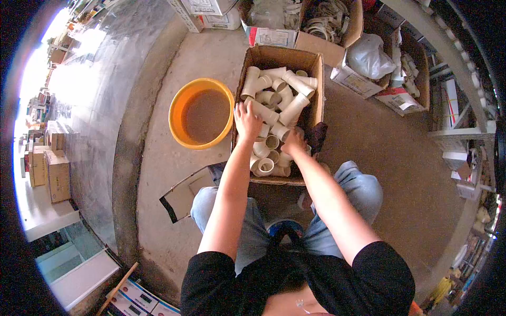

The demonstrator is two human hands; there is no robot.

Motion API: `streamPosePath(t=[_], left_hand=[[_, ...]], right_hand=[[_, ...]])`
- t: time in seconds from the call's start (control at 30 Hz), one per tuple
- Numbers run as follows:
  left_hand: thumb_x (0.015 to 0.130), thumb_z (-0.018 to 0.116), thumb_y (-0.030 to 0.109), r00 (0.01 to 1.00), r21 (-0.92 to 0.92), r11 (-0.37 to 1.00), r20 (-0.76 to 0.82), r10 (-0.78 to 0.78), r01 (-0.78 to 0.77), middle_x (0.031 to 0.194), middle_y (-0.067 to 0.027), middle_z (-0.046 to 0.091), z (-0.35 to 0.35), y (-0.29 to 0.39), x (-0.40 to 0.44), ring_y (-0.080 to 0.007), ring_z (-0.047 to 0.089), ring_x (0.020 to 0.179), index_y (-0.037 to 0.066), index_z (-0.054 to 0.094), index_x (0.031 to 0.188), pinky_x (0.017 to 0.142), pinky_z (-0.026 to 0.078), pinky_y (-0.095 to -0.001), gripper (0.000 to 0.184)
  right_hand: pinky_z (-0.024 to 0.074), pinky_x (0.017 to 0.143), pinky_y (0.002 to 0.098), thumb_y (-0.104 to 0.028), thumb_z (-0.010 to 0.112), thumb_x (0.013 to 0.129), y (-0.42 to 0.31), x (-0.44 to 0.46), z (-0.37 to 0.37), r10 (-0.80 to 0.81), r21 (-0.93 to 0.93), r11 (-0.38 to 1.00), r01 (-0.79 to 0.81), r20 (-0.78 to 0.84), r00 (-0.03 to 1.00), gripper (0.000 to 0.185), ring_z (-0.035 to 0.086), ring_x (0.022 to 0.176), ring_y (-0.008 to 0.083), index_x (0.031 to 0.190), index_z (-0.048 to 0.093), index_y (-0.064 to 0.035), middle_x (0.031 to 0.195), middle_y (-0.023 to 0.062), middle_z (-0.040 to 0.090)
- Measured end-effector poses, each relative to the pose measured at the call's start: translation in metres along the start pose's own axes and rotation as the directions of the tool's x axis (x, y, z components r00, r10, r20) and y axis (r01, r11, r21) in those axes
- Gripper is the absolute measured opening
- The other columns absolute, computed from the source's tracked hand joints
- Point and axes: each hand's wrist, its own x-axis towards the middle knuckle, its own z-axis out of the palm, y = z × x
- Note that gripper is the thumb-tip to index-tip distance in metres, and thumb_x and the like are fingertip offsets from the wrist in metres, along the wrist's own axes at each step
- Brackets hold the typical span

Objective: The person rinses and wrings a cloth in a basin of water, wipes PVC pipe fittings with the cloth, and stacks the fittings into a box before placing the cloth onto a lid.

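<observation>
A cardboard box (320, 79) stands between my knees and the far boxes, filled with white plastic pipe fittings (294, 108), among them elbows and tees. My left hand (247, 120) lies palm down at the box's left side, fingers stretched and slightly apart, touching the fittings there. On the right, my right hand (294, 141) reaches in among the fittings, its fingers closed against a short white pipe fitting (280, 131). Part of those fingers is hidden. Dark cloth or plastic (317, 137) hangs over the box's right edge beside my right hand.
An orange basin (176, 120) sits on the concrete floor, left of the box. Farther off are open cartons (274, 37), one with a clear plastic bag (369, 57). Metal shelving (461, 131) runs along the right. A dark-edged frame (182, 192) lies near my left knee.
</observation>
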Motion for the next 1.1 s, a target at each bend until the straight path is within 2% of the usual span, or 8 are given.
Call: streamPosePath(t=[0.13,0.2,0.27,0.5,0.67,0.77,0.97,1.1], left_hand=[[0.062,0.069,0.027,0.798,0.066,0.991,0.587,-0.136,0.121,0.127,-0.0214,0.034,-0.037,0.015,-0.012,-0.0357,0.051,0.100,0.016,0.021,0.135,0.080,0.045,-0.0449,0.088],[0.064,0.070,0.027,0.810,0.052,0.998,0.583,-0.069,0.048,0.126,-0.0211,0.035,-0.030,0.004,-0.021,-0.0356,0.054,0.094,0.017,0.015,0.136,0.071,0.049,-0.0422,0.092],[0.064,0.071,0.026,0.784,0.091,0.993,0.610,-0.115,0.074,0.121,-0.0198,0.038,-0.016,-0.009,-0.029,-0.0352,0.055,0.090,0.017,0.015,0.136,0.068,0.050,-0.0410,0.091],[0.070,0.065,0.018,0.994,-0.222,0.969,-0.047,0.099,-0.107,0.125,-0.0218,0.033,-0.015,0.028,-0.018,-0.0367,0.038,0.111,0.001,0.033,0.122,0.091,0.036,-0.0449,0.064],[0.072,0.064,0.034,0.958,-0.107,0.976,0.199,0.206,-0.187,0.141,-0.0197,0.010,-0.006,0.047,-0.038,-0.0357,0.015,0.129,0.020,0.019,0.136,0.093,0.016,-0.0681,0.079],[0.068,0.062,0.050,0.786,-0.086,0.913,0.482,0.387,-0.398,0.137,-0.0060,0.029,0.014,0.054,-0.058,-0.0362,0.018,0.127,0.033,0.030,0.131,0.092,0.016,-0.0682,0.073],[0.076,0.046,0.056,0.239,-0.039,0.659,0.914,0.327,-0.752,0.140,0.0013,0.027,-0.004,0.084,-0.061,-0.0320,0.018,0.130,0.032,0.039,0.128,0.092,0.006,-0.0719,0.057],[0.075,0.050,0.054,0.315,-0.060,0.624,0.823,0.472,-0.779,0.139,-0.0019,0.029,-0.008,0.073,-0.085,-0.0300,0.027,0.126,0.030,0.047,0.122,0.096,0.013,-0.0659,0.053]], right_hand=[[0.0387,0.088,0.0469,-0.015,0.060,0.072,0.029,0.057,0.050,-0.018,0.079,0.997,0.016,0.022,1.000,0.060,0.041,0.113,0.0339,0.125,0.034,-0.0061,0.125,0.0193,0.038],[0.0447,0.079,0.0442,-0.010,0.059,0.073,0.032,0.065,0.045,-0.006,0.236,0.971,0.028,-0.096,0.995,0.047,0.044,0.106,0.0351,0.117,0.044,-0.0059,0.118,0.0190,0.042],[0.0461,0.074,0.0435,-0.006,0.065,0.066,0.025,0.044,0.012,-0.347,-0.088,0.938,0.336,-0.307,0.886,0.052,0.044,0.100,0.0354,0.114,0.045,-0.0062,0.106,0.0177,0.042],[0.0329,0.091,0.0476,-0.010,0.066,0.066,0.004,0.064,-0.044,-0.343,0.102,0.788,0.607,-0.746,0.571,0.068,0.042,0.106,0.0365,0.125,0.033,-0.0052,0.114,0.0196,0.043],[-0.0069,0.100,0.0594,-0.013,0.043,0.082,-0.005,0.052,-0.077,-0.154,-0.171,0.977,0.127,-0.157,0.976,0.059,0.011,0.130,0.0405,0.135,0.019,-0.0007,0.136,0.0185,0.029],[-0.0047,0.097,0.0647,-0.021,0.043,0.083,0.016,0.044,-0.073,-0.079,-0.612,0.790,0.042,-0.034,0.996,0.056,0.010,0.131,0.0342,0.134,0.026,-0.0039,0.139,0.0159,0.025],[0.0273,0.094,0.0546,-0.016,0.045,0.085,0.036,0.018,-0.045,-0.268,-0.580,0.802,0.139,-0.142,0.953,0.027,0.040,0.115,0.0262,0.109,0.055,-0.0091,0.108,0.0092,0.056],[0.0390,0.085,0.0519,-0.017,0.046,0.084,0.025,-0.021,-0.051,-0.187,-0.449,0.891,0.062,-0.241,0.952,0.023,0.048,0.107,0.0253,0.101,0.059,-0.0080,0.106,0.0070,0.057]])
